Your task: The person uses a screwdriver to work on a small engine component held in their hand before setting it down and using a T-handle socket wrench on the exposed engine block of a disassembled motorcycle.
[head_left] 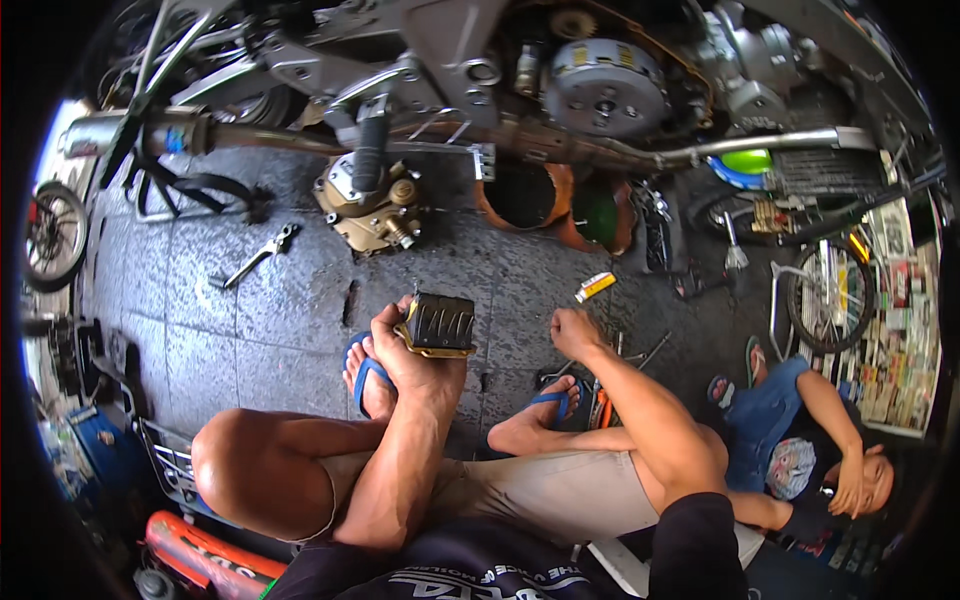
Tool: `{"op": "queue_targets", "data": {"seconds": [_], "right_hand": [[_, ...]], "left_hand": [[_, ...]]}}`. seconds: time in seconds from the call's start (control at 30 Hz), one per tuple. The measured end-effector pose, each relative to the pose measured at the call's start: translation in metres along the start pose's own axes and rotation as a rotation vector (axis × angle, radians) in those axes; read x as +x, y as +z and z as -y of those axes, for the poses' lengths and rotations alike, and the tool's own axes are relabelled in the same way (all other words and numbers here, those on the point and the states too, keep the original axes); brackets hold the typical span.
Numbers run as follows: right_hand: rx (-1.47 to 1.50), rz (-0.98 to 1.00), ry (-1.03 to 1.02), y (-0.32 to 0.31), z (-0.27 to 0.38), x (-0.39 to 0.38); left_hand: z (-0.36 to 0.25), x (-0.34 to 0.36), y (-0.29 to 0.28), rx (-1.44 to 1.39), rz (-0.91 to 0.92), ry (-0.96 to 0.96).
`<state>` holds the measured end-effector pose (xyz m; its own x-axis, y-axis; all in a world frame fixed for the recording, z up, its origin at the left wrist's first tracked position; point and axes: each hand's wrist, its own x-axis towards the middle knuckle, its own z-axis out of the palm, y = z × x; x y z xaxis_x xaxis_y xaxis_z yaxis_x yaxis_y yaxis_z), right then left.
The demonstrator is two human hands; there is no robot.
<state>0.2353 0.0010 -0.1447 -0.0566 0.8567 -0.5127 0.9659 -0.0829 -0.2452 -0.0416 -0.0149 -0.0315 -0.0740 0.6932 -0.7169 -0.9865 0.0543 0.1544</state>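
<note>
My left hand (395, 352) grips a black ribbed metal part (442, 322) with a gold-coloured rim and holds it up above my left foot. The part's exact kind is hard to tell. To the right of it, my right hand (575, 334) is closed with the fingers curled in. Whatever it may hold is hidden. Just beyond that hand, a small yellow and white tube or packet (595, 287) lies on the floor. Past both hands stands a motorcycle, its round clutch housing (604, 90) exposed on the opened engine.
A bronze engine cover (368, 205) and a wrench-like tool (262, 256) lie on the wet tiles. Cut-open orange containers (525, 195) rest beneath the exhaust pipe (690, 152). Tools with orange handles (600, 410) lie by my right foot. Another person (800, 455) sits at the right.
</note>
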Motion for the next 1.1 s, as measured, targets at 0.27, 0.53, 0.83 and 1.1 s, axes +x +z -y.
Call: {"op": "queue_targets", "data": {"seconds": [0.27, 0.53, 0.83, 1.1], "right_hand": [[0.143, -0.160, 0.104, 0.052, -0.027, 0.017], [0.145, -0.178, 0.079, 0.055, -0.021, 0.044], [1.423, 0.211, 0.254, 0.001, -0.056, 0.038], [1.620, 0.384, 0.253, -0.029, -0.049, 0.035]], "left_hand": [[0.031, 0.002, 0.005, 0.141, -0.028, -0.079], [0.044, 0.014, -0.003, 0.180, -0.033, -0.051], [0.053, 0.012, 0.008, 0.091, -0.075, -0.092], [0.041, 0.007, 0.008, 0.110, -0.030, -0.092]]}}
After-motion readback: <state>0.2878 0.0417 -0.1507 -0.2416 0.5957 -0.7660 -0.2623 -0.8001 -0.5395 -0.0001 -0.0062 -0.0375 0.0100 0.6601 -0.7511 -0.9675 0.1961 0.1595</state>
